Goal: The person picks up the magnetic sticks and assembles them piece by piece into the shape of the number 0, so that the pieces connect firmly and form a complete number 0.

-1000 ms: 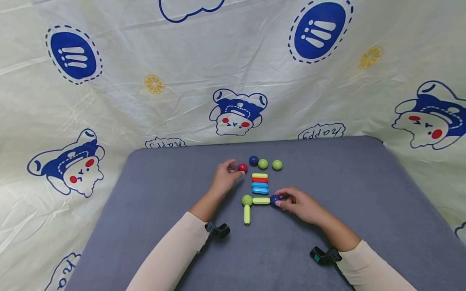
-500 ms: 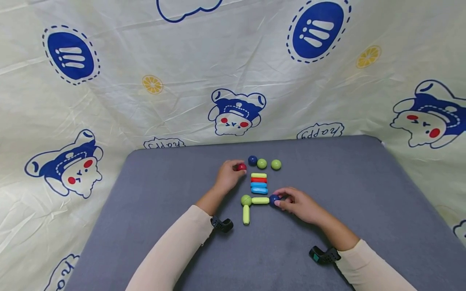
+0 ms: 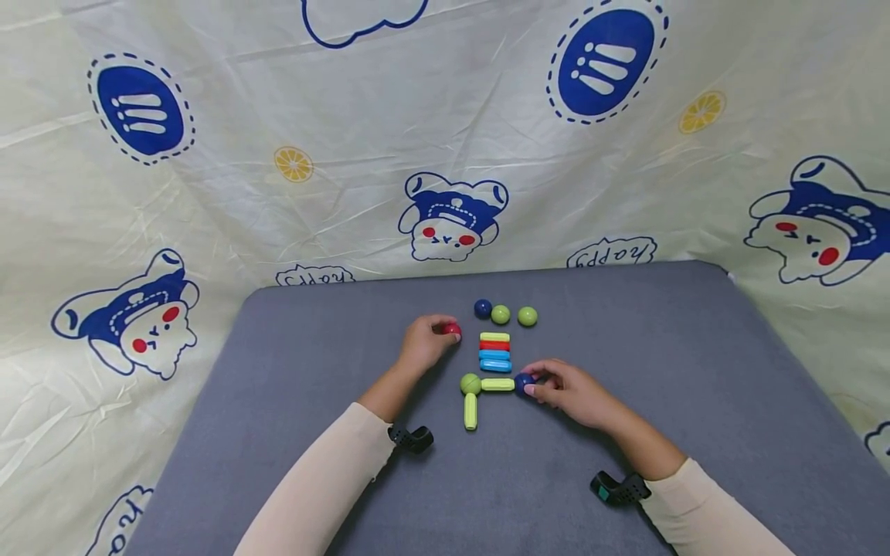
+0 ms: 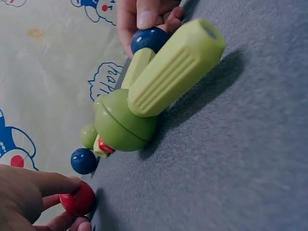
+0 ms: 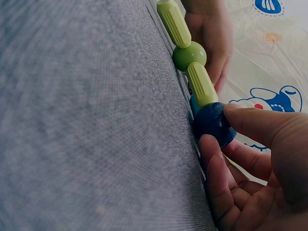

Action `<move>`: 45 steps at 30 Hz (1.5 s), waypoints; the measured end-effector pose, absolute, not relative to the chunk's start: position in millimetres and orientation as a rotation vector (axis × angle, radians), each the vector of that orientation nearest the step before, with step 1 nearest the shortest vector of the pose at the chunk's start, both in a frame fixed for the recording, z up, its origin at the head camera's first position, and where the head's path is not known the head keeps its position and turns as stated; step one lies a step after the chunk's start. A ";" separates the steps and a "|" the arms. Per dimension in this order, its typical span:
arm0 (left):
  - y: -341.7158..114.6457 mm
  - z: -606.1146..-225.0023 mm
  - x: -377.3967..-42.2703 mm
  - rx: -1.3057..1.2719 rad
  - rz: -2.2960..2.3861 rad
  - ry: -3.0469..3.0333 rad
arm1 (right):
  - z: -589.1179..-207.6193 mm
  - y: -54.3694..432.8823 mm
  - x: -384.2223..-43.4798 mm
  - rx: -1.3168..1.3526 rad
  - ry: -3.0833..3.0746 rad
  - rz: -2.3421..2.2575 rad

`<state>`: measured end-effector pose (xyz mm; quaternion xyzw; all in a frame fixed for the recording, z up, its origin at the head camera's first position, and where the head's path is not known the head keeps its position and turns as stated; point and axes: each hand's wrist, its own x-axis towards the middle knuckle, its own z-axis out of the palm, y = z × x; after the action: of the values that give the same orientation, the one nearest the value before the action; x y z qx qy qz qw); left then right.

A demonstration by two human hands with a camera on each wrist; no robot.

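Observation:
My left hand (image 3: 425,343) pinches a red ball (image 4: 78,198) between thumb and fingers, left of the row of rods. With thumb and fingertips my right hand (image 3: 573,392) holds a dark blue ball (image 5: 214,124). That ball joins the right end of a yellow-green rod (image 3: 497,384). The rod's other end meets a green ball (image 3: 470,384), from which a second yellow-green rod (image 3: 470,412) points toward me. Together they make an L on the grey table. In the left wrist view the L's near rod and green ball stand large in front.
Just beyond the L lie several parallel rods: a yellow-green rod (image 3: 495,337), a red rod (image 3: 494,346) and blue rods (image 3: 495,365). Farther back sit a dark blue ball (image 3: 483,309) and two green balls (image 3: 528,316). A printed cloth (image 3: 361,216) hangs behind the grey table (image 3: 334,332).
My left fingers have closed on the red ball and drawn it toward me and slightly left, away from the other loose balls. The right hand keeps its hold on the blue ball.

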<state>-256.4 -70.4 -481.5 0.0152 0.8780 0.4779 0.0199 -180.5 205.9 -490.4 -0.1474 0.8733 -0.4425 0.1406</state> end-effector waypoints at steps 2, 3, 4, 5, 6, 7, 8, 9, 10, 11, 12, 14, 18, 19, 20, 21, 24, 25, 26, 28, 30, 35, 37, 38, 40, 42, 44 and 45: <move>-74.7 -481.2 -251.9 0.035 1.477 2.715 | -490.4 205.5 -179.8 -0.412 2.525 -1.280; -76.7 -481.2 -249.5 0.036 1.475 2.709 | -490.6 205.5 -179.7 -0.413 2.525 -1.282; -78.7 -481.2 -247.0 0.043 1.470 2.705 | -490.8 205.7 -179.6 -0.421 2.527 -1.280; -80.8 -481.2 -244.3 0.056 1.464 2.703 | -490.8 205.9 -179.5 -0.428 2.526 -1.281; -82.8 -481.6 -241.6 0.071 1.455 2.700 | -490.6 205.9 -179.5 -0.426 2.523 -1.286; -84.7 -481.5 -238.6 0.084 1.449 2.695 | -490.3 205.8 -179.3 -0.421 2.522 -1.291; -86.6 -481.3 -235.5 0.097 1.442 2.688 | -490.2 205.8 -179.3 -0.426 2.521 -1.294; -88.4 -481.1 -232.1 0.111 1.432 2.686 | -490.2 206.0 -179.4 -0.432 2.520 -1.295; -90.1 -480.8 -228.7 0.127 1.426 2.683 | -490.0 206.1 -179.4 -0.438 2.518 -1.299; -91.8 -480.6 -225.3 0.138 1.422 2.679 | -489.7 206.1 -179.5 -0.439 2.515 -1.306; -93.4 -480.3 -222.0 0.148 1.417 2.677 | -489.6 206.0 -179.6 -0.439 2.515 -1.309; -96.6 -479.4 -215.1 0.163 1.408 2.670 | -489.5 205.8 -180.2 -0.441 2.513 -1.312; -102.6 -478.9 -201.9 0.150 1.418 2.647 | -489.0 205.3 -181.2 -0.435 2.517 -1.305; -104.0 -478.5 -198.3 0.139 1.426 2.634 | -488.8 205.1 -181.4 -0.432 2.519 -1.301; -105.4 -478.5 -194.9 0.130 1.430 2.628 | -488.7 205.0 -181.5 -0.431 2.522 -1.298; -106.6 -478.8 -191.4 0.120 1.436 2.620 | -488.6 204.8 -181.6 -0.432 2.522 -1.297; -110.4 -479.4 -180.3 0.120 1.428 2.608 | -488.4 204.5 -181.6 -0.429 2.523 -1.292; -111.5 -479.4 -176.7 0.123 1.420 2.604 | -488.4 204.4 -181.5 -0.429 2.524 -1.291; -112.5 -479.8 -173.1 0.132 1.409 2.602 | -488.2 204.3 -181.3 -0.427 2.524 -1.289; -114.1 -480.1 -165.6 0.153 1.393 2.597 | -487.8 204.2 -180.8 -0.423 2.526 -1.286; -115.3 -480.3 -158.0 0.180 1.379 2.598 | -487.3 204.0 -180.3 -0.421 2.528 -1.284; -117.7 -479.3 -139.6 0.277 1.358 2.600 | -486.8 203.7 -180.3 -0.422 2.532 -1.286; -117.4 -478.6 -132.8 0.310 1.356 2.571 | -487.1 203.6 -180.3 -0.425 2.532 -1.289; -116.8 -478.8 -129.7 0.324 1.357 2.552 | -487.1 203.6 -180.2 -0.426 2.532 -1.289; -114.5 -478.8 -123.3 0.348 1.364 2.501 | -487.1 203.7 -179.8 -0.426 2.532 -1.288; -111.1 -479.2 -118.1 0.365 1.384 2.440 | -487.3 203.8 -179.6 -0.421 2.533 -1.286; -107.3 -479.6 -114.3 0.380 1.398 2.404 | -487.2 203.9 -179.3 -0.416 2.535 -1.281; -105.4 -479.4 -112.9 0.389 1.406 2.395 | -487.3 203.8 -179.3 -0.408 2.537 -1.280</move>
<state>-112.9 -105.4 -479.4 0.1368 0.8419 0.4942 0.1679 -179.3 203.8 -487.3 -0.1408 0.8757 -0.4417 0.1353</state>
